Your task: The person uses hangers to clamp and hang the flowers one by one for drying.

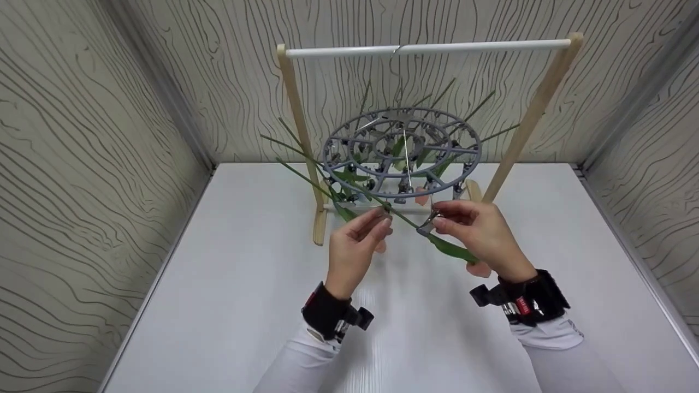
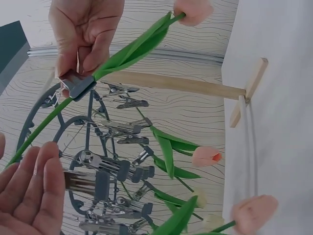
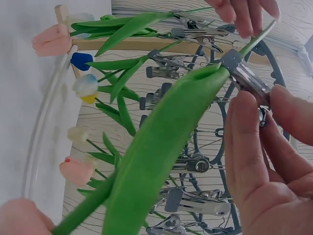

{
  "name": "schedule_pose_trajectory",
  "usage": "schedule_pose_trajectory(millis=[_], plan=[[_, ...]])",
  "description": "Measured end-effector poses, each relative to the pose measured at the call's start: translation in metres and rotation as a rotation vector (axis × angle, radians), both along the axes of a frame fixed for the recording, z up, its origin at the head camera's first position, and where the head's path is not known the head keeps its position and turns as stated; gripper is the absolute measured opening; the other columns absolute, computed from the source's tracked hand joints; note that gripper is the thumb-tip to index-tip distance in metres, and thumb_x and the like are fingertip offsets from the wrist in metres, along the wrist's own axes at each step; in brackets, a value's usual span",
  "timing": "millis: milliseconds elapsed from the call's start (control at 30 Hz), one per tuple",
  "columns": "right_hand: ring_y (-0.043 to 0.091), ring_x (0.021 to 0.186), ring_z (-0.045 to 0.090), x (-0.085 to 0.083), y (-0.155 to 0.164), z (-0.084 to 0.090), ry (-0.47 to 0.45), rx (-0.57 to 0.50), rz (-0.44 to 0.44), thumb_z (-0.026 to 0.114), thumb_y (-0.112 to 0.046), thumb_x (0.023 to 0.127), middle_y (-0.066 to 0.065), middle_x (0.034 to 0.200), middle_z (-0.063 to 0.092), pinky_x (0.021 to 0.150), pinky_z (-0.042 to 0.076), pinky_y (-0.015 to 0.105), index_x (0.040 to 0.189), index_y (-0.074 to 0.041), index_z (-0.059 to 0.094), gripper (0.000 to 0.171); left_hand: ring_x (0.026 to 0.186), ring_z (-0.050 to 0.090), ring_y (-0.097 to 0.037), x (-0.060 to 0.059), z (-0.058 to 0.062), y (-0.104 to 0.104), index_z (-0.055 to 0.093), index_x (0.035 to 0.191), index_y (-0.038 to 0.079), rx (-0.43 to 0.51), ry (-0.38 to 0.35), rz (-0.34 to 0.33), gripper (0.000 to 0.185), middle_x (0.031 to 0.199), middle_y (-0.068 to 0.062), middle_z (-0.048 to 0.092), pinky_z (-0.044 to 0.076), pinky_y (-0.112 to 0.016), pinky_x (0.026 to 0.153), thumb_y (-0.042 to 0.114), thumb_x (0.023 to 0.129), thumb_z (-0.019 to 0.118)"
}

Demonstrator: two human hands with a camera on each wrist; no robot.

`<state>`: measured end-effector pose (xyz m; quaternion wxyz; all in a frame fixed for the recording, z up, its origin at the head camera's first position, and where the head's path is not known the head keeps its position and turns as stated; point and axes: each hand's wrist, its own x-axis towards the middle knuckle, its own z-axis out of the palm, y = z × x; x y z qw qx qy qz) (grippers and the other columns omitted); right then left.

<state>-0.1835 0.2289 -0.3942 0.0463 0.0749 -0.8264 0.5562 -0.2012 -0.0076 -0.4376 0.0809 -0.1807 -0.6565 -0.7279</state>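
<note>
1. Tulip stem (image 1: 407, 221), long and green with a pink bud at its near end, lay slantwise between both hands just in front of the round grey clip hanger (image 1: 401, 150), which hung from the white rail of a wooden rack (image 1: 538, 109).
2. Several other tulips already hung from clips under the hanger; this stem looked partway through the same job, with one clip (image 1: 426, 226) closed on it but both hands not yet away.
3. Right hand (image 1: 480, 234) was raised, its thumb and fingers pinching the clip on the stem.
4. Left hand (image 1: 357, 240) was raised opposite, its fingertips pinched together on the stem further up.
</note>
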Motion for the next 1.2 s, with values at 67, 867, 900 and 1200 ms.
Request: schedule_pose_trajectory(millis=[67,867,900,1200], plan=[[0.020,0.091,0.070,-0.003,-0.002,0.001,-0.011,0.005,0.010,0.074,-0.009,0.091,0.016,0.106,0.070,0.079,0.057,0.025,0.120,0.003,0.068,0.032,0.085,0.073,-0.020,0.000,-0.007,-0.005,0.070,0.117,-0.002,-0.010,-0.018,0.008,0.031,0.099,-0.005,0.075,0.059,-0.033,0.077,0.017,0.092,0.073],[0.025,0.101,0.070,-0.035,0.007,-0.006,-0.145,0.006,-0.006,0.071,-0.025,0.094,0.016,0.115,0.068,0.101,0.046,0.049,0.123,0.001,0.064,0.039,0.083,0.072,-0.028,0.014,-0.034,-0.065,0.073,0.099,-0.003,-0.058,-0.078,0.125,0.010,0.088,-0.014,0.074,0.059,-0.034,0.078,0.002,0.093,0.068],[0.024,0.101,0.070,-0.035,0.008,-0.006,-0.141,0.003,-0.006,0.071,-0.026,0.094,0.016,0.114,0.068,0.100,0.046,0.049,0.123,0.001,0.064,0.040,0.083,0.072,-0.029,0.016,-0.031,-0.066,0.073,0.099,-0.004,-0.063,-0.077,0.126,0.010,0.088,-0.015,0.074,0.059,-0.034,0.078,0.002,0.093,0.068],[0.022,0.092,0.071,-0.033,0.015,-0.009,-0.087,0.009,-0.010,0.071,-0.024,0.094,0.015,0.112,0.067,0.073,0.058,0.031,0.122,0.001,0.065,0.038,0.082,0.072,-0.027,0.025,-0.014,-0.070,0.072,0.098,-0.005,-0.090,-0.061,0.143,0.012,0.088,-0.013,0.074,0.059,-0.033,0.078,0.005,0.094,0.068]])
